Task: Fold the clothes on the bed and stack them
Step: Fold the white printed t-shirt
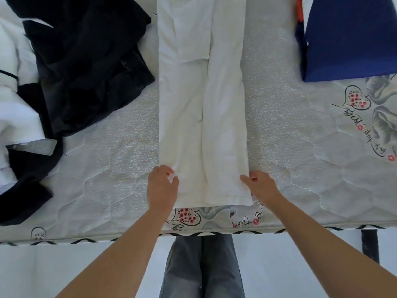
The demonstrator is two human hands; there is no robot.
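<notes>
A white garment (202,100), its sides folded in to a long narrow strip, lies flat down the middle of the bed (290,136), its near end just short of the mattress edge. The left hand (162,187) pinches the strip's near left edge; the right hand (261,184) pinches its near right edge. A heap of dark clothes (81,54) lies to the left over white fabric (15,108). A folded blue garment (350,37) sits at far right.
</notes>
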